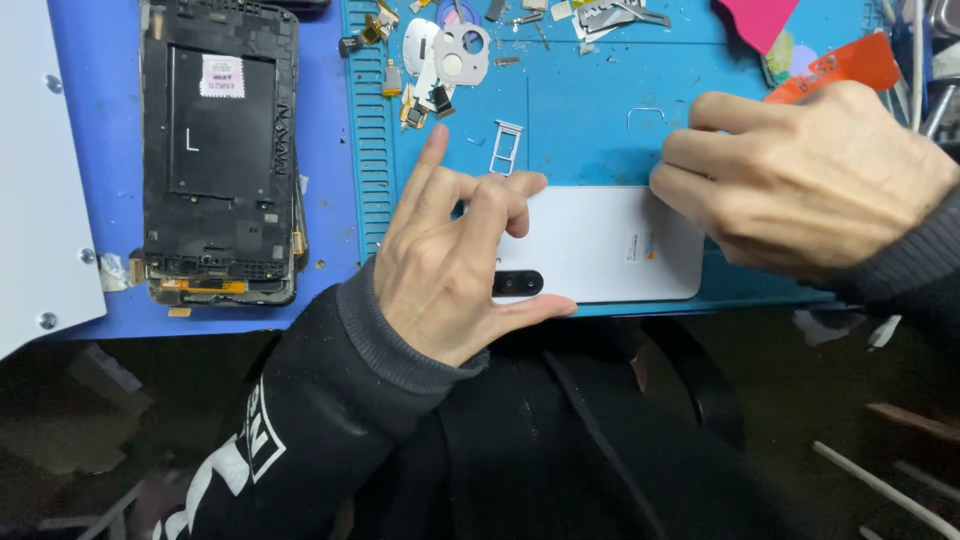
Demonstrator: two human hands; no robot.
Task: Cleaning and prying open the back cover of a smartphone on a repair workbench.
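I see my left hand (455, 265) clamped on the near end of the white, glossy-backed smartphone (600, 245), thumb under its edge by the black camera strip, fingers curled on top. My right hand (800, 180) presses bent fingertips on the phone's far corner. The phone lies face down on the blue silicone repair mat (590, 130). A silver card tray (506, 146) sits just beyond; a black stripped phone frame (220, 150) lies well apart.

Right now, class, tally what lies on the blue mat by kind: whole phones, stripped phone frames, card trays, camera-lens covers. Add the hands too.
White phone, face down: 1
Stripped black phone frame: 1
Metal card tray: 1
Camera-lens cover: 1
Hands on the phone, left hand and right hand: 2
Total: 6
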